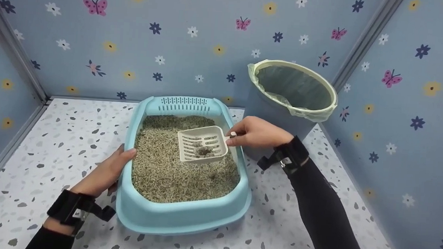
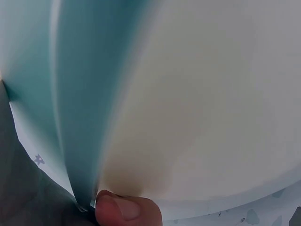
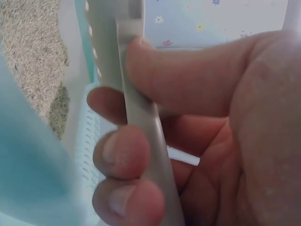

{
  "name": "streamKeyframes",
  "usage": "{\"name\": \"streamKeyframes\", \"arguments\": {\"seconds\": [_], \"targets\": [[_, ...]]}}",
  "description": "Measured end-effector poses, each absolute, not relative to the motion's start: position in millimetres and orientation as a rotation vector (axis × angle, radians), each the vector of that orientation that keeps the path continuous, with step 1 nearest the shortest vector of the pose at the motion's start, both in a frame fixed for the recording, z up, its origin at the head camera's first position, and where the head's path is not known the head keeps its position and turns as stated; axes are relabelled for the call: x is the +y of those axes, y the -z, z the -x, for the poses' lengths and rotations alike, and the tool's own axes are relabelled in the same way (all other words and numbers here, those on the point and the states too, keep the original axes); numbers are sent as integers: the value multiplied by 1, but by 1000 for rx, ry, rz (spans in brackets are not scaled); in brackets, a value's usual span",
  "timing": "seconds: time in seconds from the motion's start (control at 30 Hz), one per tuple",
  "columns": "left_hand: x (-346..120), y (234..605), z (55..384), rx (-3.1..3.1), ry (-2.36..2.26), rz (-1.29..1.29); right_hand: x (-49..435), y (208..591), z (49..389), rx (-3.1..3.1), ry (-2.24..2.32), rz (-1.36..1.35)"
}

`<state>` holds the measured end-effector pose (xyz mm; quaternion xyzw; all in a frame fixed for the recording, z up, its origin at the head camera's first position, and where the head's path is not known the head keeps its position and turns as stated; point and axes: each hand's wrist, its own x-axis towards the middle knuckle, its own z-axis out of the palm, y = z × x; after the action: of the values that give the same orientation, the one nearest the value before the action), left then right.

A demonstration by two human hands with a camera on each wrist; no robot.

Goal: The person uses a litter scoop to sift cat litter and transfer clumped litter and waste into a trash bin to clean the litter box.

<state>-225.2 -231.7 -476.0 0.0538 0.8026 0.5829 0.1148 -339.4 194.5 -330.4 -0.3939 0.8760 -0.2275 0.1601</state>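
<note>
A light-blue litter box (image 1: pixel 182 218) full of tan pellet litter (image 1: pixel 165 176) stands on the floor. At its left rim my left hand (image 1: pixel 107 168) grips the edge, thumb over the top; most of its fingers are hidden behind the wall. The left wrist view shows that thumb (image 2: pixel 129 210) near the blue rim (image 2: pixel 89 117). My right hand (image 1: pixel 257 133) holds a beige slotted litter scoop (image 1: pixel 218 160) by its handle, above the litter. A small dark brown clump (image 1: pixel 204 151) lies in the scoop. Fingers (image 3: pixel 124 150) wrap the handle (image 3: pixel 150 136) in the right wrist view.
A grey bin (image 1: pixel 278 118) with a pale rim and a translucent liner (image 1: pixel 313 115) stands just right of the box's far end. Flower-patterned walls (image 1: pixel 194 62) rise behind and on both sides. The speckled floor (image 1: pixel 73 132) surrounds the box.
</note>
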Motion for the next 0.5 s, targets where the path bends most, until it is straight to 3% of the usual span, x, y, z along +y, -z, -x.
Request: {"name": "streamKeyframes", "arguments": {"seconds": [0.2,0.5], "targets": [[-231,476,225,2345,-1715,-137,204,298,330,2562,650,1080],[-230,479,225,2310,-1754,-116,251,222,330,2739,705,779]]}}
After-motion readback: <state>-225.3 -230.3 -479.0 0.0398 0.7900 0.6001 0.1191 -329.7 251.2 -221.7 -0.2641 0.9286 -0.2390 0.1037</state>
